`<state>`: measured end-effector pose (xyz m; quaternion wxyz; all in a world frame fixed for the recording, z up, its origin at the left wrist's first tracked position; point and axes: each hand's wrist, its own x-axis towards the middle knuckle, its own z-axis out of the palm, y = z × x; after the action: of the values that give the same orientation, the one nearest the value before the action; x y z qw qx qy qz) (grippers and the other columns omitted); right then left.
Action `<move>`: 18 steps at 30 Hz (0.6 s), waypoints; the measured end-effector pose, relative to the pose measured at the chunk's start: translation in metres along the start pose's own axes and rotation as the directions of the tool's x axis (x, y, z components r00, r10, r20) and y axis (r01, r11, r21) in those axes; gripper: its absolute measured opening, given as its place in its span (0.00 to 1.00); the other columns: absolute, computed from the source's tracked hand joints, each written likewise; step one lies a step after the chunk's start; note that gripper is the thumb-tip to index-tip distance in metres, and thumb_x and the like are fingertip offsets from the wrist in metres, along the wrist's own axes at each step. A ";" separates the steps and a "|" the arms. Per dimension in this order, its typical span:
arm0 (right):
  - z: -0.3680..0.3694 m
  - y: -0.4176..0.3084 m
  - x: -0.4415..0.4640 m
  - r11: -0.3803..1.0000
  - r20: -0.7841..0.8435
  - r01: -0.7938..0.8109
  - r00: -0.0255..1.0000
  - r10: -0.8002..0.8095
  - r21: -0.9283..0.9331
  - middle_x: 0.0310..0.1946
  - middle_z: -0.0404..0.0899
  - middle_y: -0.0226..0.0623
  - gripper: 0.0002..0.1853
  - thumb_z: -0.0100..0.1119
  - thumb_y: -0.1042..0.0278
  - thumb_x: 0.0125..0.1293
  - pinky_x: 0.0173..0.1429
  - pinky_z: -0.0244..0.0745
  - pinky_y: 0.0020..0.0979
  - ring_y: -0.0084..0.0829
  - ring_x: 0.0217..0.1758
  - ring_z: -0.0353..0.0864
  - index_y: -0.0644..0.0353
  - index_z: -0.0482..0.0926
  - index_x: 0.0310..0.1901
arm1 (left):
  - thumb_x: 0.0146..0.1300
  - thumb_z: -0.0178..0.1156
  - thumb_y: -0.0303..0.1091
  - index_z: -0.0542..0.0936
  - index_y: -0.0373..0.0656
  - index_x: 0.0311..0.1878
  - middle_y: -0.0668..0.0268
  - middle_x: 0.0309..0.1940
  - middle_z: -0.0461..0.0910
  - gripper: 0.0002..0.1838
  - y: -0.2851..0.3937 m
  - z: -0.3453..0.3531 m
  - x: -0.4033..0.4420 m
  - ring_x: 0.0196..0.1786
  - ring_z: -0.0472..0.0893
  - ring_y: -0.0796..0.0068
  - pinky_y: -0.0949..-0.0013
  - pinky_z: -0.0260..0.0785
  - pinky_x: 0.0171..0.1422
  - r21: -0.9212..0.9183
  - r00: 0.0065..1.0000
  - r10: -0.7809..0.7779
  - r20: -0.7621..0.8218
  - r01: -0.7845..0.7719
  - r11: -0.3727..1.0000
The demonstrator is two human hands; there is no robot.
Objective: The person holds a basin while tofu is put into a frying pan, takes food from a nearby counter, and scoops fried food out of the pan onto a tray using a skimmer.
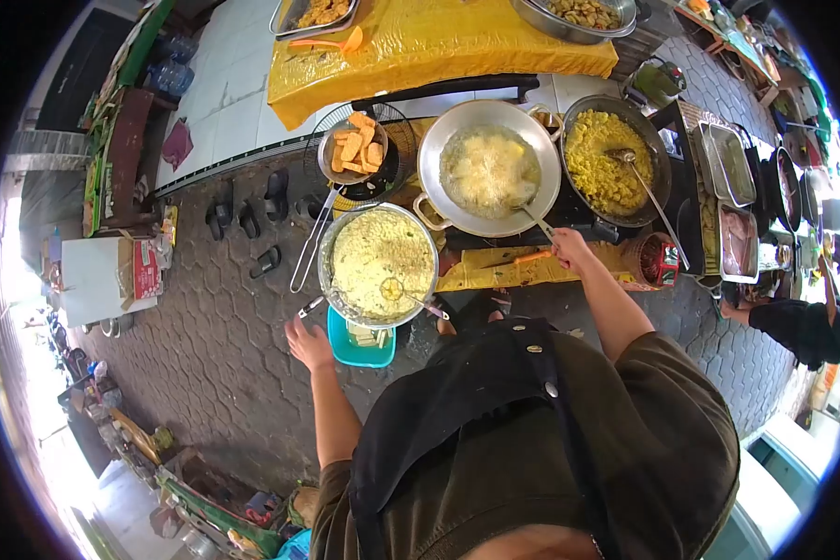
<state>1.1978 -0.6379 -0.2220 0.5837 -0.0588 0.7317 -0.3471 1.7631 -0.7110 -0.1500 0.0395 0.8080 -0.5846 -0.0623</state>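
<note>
My right hand [572, 254] is closed round the handle of a metal spatula [538, 222]. The spatula's far end dips into bubbling oil in a wide silver wok [431, 177], where pale pieces are frying. My left hand [308, 345] is held low with its fingers apart, just left of a teal basin [334, 329] that holds pale sticks. Near its fingertips is a short dark handle [312, 306] at the rim of a large bowl of pale yellow batter [383, 257]. A ladle [420, 303] rests in that batter.
A strainer [327, 154] of golden fried pieces sits left of the wok. To its right, a dark pan [663, 168] holds yellow food and a long spoon [653, 201]. Behind is a yellow-covered table [420, 47] with trays. Sandals [266, 261] lie on the paving; another person [793, 322] is at right.
</note>
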 end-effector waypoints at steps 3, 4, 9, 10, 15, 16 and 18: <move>0.020 0.018 -0.001 0.988 0.021 0.019 1.000 -0.023 0.152 0.16 0.68 0.32 0.11 0.45 0.69 0.66 0.11 0.50 0.27 0.22 0.09 0.58 0.57 0.71 0.48 | 0.57 0.58 0.37 0.63 0.50 0.65 0.57 0.67 0.56 0.31 0.011 0.004 0.053 0.68 0.58 0.55 0.50 0.49 0.68 0.091 0.999 0.027 0.046 -0.031 0.995; 0.030 0.016 0.001 0.987 0.017 0.026 0.999 -0.030 0.159 0.15 0.67 0.30 0.11 0.45 0.68 0.66 0.11 0.49 0.26 0.21 0.09 0.57 0.57 0.70 0.49 | 0.57 0.58 0.38 0.62 0.51 0.66 0.57 0.68 0.55 0.32 0.015 0.008 0.073 0.70 0.55 0.57 0.49 0.46 0.70 0.115 0.995 0.035 0.091 -0.046 0.992; 0.085 0.016 0.001 0.949 -0.052 0.091 0.996 -0.078 0.302 0.16 0.67 0.28 0.13 0.50 0.62 0.67 0.11 0.49 0.23 0.18 0.09 0.57 0.58 0.70 0.50 | 0.56 0.59 0.48 0.58 0.52 0.68 0.61 0.68 0.56 0.37 0.027 0.028 0.139 0.70 0.56 0.63 0.52 0.47 0.70 0.220 0.934 -0.014 0.357 -0.070 0.973; 0.093 0.015 0.004 0.947 -0.059 0.096 0.995 -0.081 0.305 0.16 0.67 0.28 0.13 0.50 0.62 0.67 0.11 0.49 0.23 0.18 0.09 0.57 0.58 0.70 0.50 | 0.56 0.59 0.48 0.58 0.52 0.68 0.61 0.68 0.56 0.37 0.029 0.032 0.149 0.70 0.56 0.63 0.52 0.47 0.70 0.217 0.934 -0.006 0.357 -0.077 0.973; 0.119 0.011 0.012 0.908 -0.073 0.157 0.988 -0.139 0.388 0.16 0.67 0.29 0.20 0.51 0.69 0.66 0.11 0.49 0.23 0.18 0.09 0.57 0.63 0.65 0.59 | 0.52 0.60 0.51 0.62 0.48 0.66 0.55 0.58 0.70 0.38 -0.001 0.093 0.198 0.62 0.69 0.56 0.55 0.60 0.63 0.150 0.841 0.005 0.541 -0.102 0.983; 0.121 0.010 0.013 0.911 -0.088 0.169 0.985 -0.147 0.375 0.16 0.67 0.29 0.23 0.52 0.70 0.65 0.11 0.49 0.23 0.18 0.09 0.57 0.64 0.63 0.61 | 0.51 0.60 0.52 0.65 0.46 0.64 0.51 0.54 0.73 0.37 -0.005 0.102 0.204 0.60 0.71 0.54 0.57 0.63 0.61 0.059 0.800 0.052 0.597 -0.108 0.992; 0.124 0.005 0.014 0.916 -0.088 0.177 0.984 -0.155 0.361 0.16 0.67 0.29 0.25 0.52 0.70 0.65 0.11 0.49 0.23 0.18 0.09 0.57 0.64 0.61 0.62 | 0.51 0.61 0.52 0.71 0.43 0.57 0.51 0.45 0.78 0.33 -0.001 0.105 0.205 0.47 0.79 0.57 0.56 0.71 0.50 -0.005 0.797 0.133 0.589 -0.161 0.987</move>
<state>1.3058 -0.6951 -0.2461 0.5317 -0.0006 0.6627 -0.5274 1.8121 -0.9041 -0.2657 -0.1566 0.7020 -0.6303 -0.2924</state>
